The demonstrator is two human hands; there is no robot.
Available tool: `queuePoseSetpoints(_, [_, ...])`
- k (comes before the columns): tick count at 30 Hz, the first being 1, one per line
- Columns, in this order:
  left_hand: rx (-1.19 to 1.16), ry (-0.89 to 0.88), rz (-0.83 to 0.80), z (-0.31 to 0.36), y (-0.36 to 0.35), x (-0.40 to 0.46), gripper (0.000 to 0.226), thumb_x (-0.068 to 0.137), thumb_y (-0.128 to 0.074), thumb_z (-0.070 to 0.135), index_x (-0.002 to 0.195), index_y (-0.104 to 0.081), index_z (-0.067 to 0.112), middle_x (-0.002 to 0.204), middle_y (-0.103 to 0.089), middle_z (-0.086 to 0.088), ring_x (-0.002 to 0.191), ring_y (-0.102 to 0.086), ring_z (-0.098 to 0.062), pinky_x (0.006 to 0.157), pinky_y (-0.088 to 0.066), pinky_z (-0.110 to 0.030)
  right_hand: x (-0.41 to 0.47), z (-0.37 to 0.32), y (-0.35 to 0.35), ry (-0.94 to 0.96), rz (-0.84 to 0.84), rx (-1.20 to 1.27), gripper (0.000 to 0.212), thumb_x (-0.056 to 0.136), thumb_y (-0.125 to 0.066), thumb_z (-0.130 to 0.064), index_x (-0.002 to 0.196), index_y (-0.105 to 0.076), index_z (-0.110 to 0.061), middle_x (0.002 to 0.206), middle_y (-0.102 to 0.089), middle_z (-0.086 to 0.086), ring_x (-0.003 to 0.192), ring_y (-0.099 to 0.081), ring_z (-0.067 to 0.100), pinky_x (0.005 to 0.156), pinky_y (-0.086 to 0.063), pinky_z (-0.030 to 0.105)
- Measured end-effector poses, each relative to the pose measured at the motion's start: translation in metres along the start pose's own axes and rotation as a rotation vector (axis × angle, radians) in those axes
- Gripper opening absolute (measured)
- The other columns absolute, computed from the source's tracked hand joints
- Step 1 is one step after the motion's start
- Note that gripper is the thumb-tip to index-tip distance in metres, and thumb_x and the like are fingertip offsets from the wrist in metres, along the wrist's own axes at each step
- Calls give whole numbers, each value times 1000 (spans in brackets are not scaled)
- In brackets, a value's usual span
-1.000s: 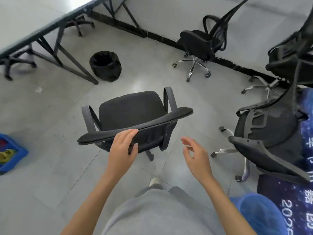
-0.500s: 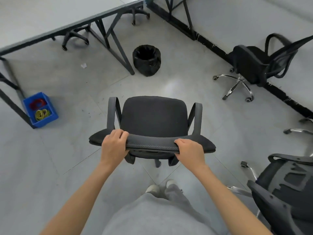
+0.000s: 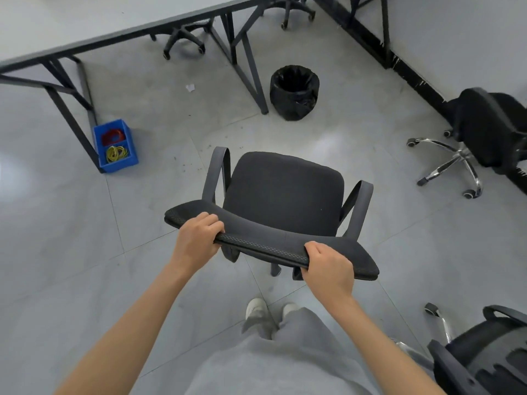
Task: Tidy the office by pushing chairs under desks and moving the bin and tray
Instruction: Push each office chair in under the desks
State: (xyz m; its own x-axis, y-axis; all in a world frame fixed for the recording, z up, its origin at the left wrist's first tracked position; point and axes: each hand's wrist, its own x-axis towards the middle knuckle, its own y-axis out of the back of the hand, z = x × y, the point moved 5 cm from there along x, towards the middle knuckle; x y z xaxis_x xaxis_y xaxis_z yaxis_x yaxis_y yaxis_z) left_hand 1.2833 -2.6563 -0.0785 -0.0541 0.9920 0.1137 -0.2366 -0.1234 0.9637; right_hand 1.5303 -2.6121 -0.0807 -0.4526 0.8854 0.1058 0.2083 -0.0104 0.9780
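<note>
With fingers curled over the top edge, the left hand [image 3: 196, 240] grips the backrest of the black office chair [image 3: 282, 195] near its left end; thumb side hidden under the rim. Right hand [image 3: 328, 266] grips the same backrest edge toward the right end, fingers wrapped over, knuckles up. Both arms bare, stretched forward. Chair stands on the grey tile floor [image 3: 71, 252] in front of the person, seat facing away, armrests on either side of the seat. White shoes [image 3: 258, 309] just behind the chair base. Beyond the chair, the black bin [image 3: 294, 92] with a bag liner sits just beside a desk leg. The grey desk [image 3: 71, 21] runs across the top left; a chair base shows under it. The blue tray [image 3: 115, 145] with red and yellow bands sits on the floor against another desk leg, left. A second office chair [image 3: 484, 129] stands at right, a third [image 3: 484, 357] at bottom right.
</note>
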Motion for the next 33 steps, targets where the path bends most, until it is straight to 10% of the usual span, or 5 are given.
queuePoseSetpoints(13, [29, 325, 141, 66, -5, -97, 27, 46, -78, -6, 60, -63, 12, 60, -60, 3, 58, -56, -22, 44, -42, -24, -31, 31, 7, 346, -38, -8, 37, 30, -82, -20, 59, -59, -18, 51, -56, -8, 44, -53, 11, 45, -19, 14])
queuePoseSetpoints(33, [171, 449, 24, 187, -41, -71, 38, 51, -79, 35, 79, -62, 15, 75, -61, 1, 65, -57, -17, 41, -43, -23, 65, 127, 12, 833, 35, 63, 22, 63, -50, -22, 72, -70, -21, 62, -68, -8, 56, -66, 18, 42, -41, 20])
